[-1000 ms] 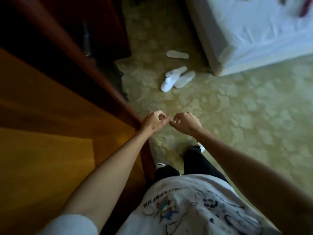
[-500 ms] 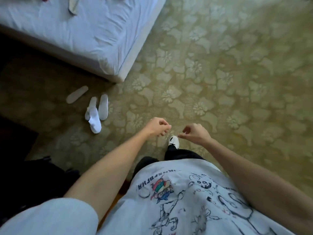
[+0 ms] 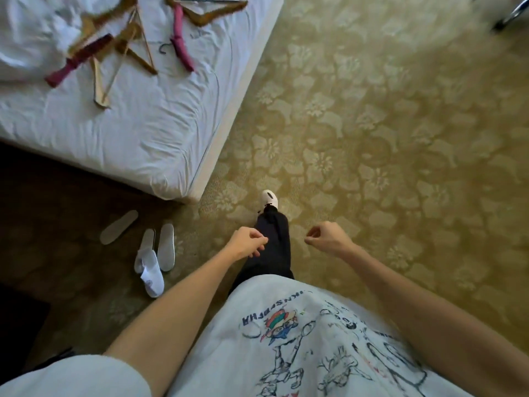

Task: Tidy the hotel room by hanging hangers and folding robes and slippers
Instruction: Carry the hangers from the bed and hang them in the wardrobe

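Only one view here, the head cam looking down, so here goes. Both hands are empty and carried loosely at waist height over the carpet (image 3: 400,138): the left hand (image 3: 246,244) has its fingers curled in with the tips resting against the thumb, pinching nothing I can make out, and the right hand (image 3: 329,238) is in a loose half-fist, fingers curled, nothing in it either. One shoe (image 3: 269,198) is stepped forward just off the bed (image 3: 128,144) corner, so my guess is they're walking over to grab stuff. The hangers (image 3: 120,50) are scattered on the sheet up top left, some wooden, a couple with dark pink padding, well away from both hands. The white slippers (image 3: 156,255) sit in a messy heap on the floor beside the bed corner, near the left hand but below it. Rumpled white fabric at the top-left edge might be a robe, can't tell.
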`<state>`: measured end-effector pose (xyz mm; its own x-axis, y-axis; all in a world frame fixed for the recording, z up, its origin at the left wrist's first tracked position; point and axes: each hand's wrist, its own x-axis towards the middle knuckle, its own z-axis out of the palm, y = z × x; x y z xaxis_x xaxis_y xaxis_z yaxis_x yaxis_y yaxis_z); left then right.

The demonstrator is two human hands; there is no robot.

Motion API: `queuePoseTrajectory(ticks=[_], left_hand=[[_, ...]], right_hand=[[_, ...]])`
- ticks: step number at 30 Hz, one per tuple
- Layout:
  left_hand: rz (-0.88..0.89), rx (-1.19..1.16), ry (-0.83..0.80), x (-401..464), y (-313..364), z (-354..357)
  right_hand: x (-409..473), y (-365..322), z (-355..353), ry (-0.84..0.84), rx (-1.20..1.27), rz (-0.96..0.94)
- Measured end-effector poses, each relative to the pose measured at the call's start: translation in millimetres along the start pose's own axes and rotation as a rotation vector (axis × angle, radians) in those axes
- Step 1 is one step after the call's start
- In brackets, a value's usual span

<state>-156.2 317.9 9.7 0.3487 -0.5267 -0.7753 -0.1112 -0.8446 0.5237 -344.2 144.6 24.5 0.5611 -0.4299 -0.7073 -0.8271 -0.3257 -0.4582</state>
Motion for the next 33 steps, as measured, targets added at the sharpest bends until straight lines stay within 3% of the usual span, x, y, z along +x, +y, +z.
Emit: queuePoseTrajectory(ticks=[5,10,24,28,33], left_hand=[[-0.094,-0.126,0.085,85.6,36.7,-92.5],[-0.101,-0.138,0.063,160.4,113.1,-176.6],[0.157,-0.062,-0.056,379.5,404.2,-308.4],[0.177,-0.06,-0.03,445.9,481.1,-368.4],[0.11,-0.131,0.085,511.5,532.5,-448.3]], right_hand=[[118.5,-98.5,-104.8,0.042,-0.08,-0.119],[192.4,-167.6,-199.9,0.063,-0.097,-0.181],[377.7,-120.3,-400.4,0.098,-0.026,0.196],[447.3,-137.6,-477.3,0.101,-0.032,0.206],[539.9,-206.9,-570.1,0.076,-0.047,0.096]])
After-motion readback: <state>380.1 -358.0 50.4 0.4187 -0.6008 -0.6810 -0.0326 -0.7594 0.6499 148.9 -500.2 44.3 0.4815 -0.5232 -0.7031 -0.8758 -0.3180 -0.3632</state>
